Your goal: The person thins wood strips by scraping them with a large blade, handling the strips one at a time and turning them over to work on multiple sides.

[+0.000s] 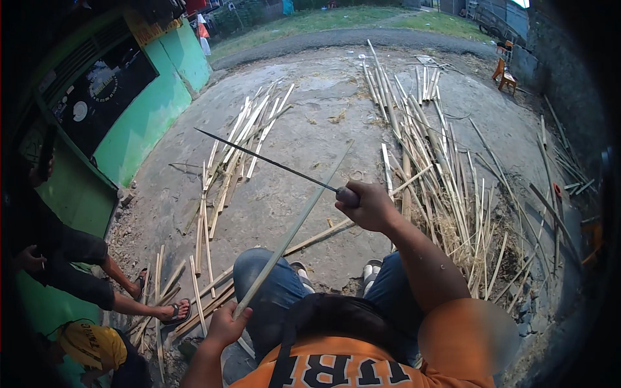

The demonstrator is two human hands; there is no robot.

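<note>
My right hand (371, 207) is closed around the rounded wooden handle of a long, thin, dark-bladed knife (272, 161). Its blade points toward the far left and crosses a pale green bamboo strip (284, 240) near the strip's far part; whether the two touch I cannot tell. In my left hand (226, 324), fingers wrapped round it, is the near end of that strip. It slants up and to the right, over my left knee, its far end free in the air above the ground.
Split bamboo lies heaped to the right (446, 168), with shavings (453, 226). Another pile of strips (246, 132) lies ahead left. Bamboo pieces (220, 284) lie beside my left leg. At left, a person in dark clothes (71, 249) sits by a green wall (139, 142). Far right stands an orange chair (504, 74).
</note>
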